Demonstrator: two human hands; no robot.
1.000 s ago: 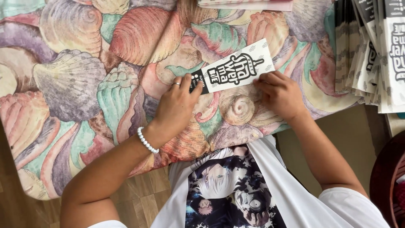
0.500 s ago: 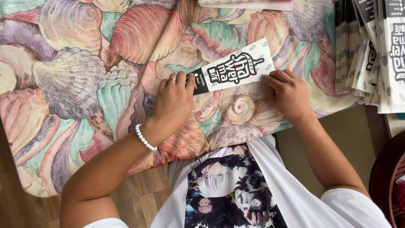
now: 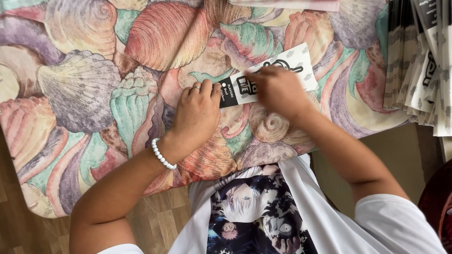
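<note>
A white and black paper bag (image 3: 301, 66) lies flat on the shell-patterned tablecloth (image 3: 84, 94), toward the table's near edge. The left hand (image 3: 197, 113) presses its fingertips on the bag's black end, holding nothing, while the right hand (image 3: 278, 89) lies flat across its middle, blurred. More bags (image 3: 423, 61) are stacked at the right edge.

soft, even daylight is filling the scene, bright without being harsh. no strong glare is showing on the shell-patterned cloth (image 3: 84, 94), and its colours are reading clearly. faint, short shadows are sitting under the left hand (image 3: 197, 113) and both forearms. the right hand (image 3: 278, 91) is smearing with motion blur over the white and black label (image 3: 301, 61), while the left hand is staying sharp. the stack of printed sheets (image 3: 423, 66) at the right edge is looking slightly soft and stretched.
</note>
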